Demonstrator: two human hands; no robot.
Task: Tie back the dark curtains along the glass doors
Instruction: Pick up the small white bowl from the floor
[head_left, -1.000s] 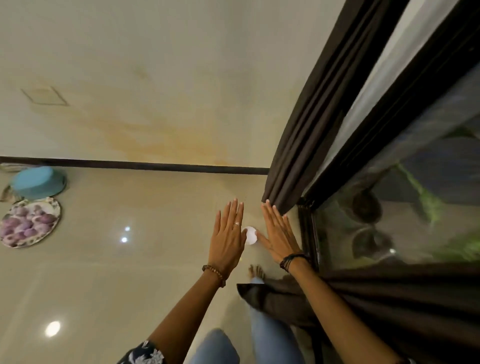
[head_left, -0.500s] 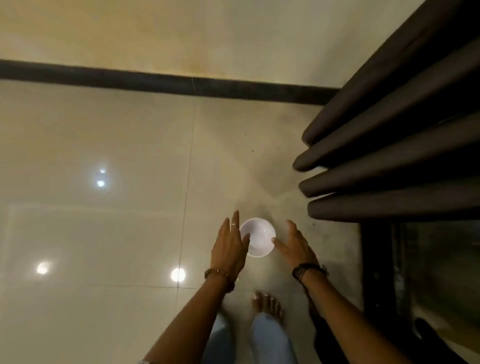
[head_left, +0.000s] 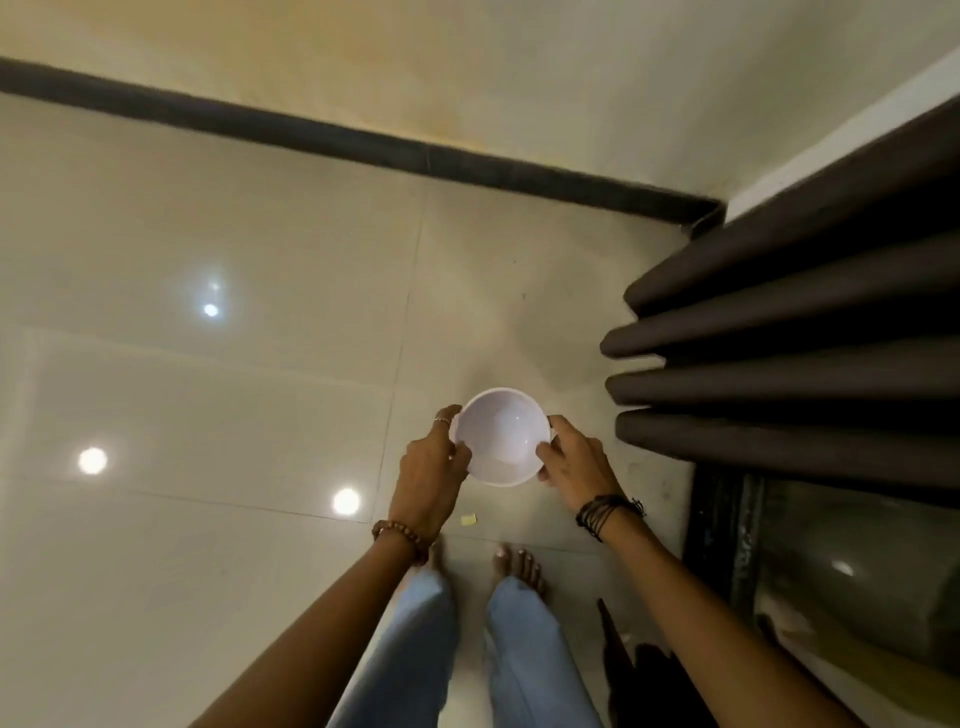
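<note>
A white bowl (head_left: 500, 442) is held in both hands above the floor (head_left: 208, 415).

The bowl's rim is gripped by the left hand (head_left: 434, 465) on one side and the right hand (head_left: 574, 465) on the other, low centre of the frame, presumably so it is cleared out of the way. The dark curtain (head_left: 779, 338) hangs in folds at the right, not yet tied, beside the glass door (head_left: 857, 582).

A glossy cream tiled floor (head_left: 208, 519) fills most of the view, with round ceiling lights reflected in it as bright white spots (head_left: 92, 460). A dark skirting board (head_left: 363, 145) runs along a pale, yellow-stained wall (head_left: 415, 62). A small yellowish scrap (head_left: 468, 519) lies on the tiles.
</note>
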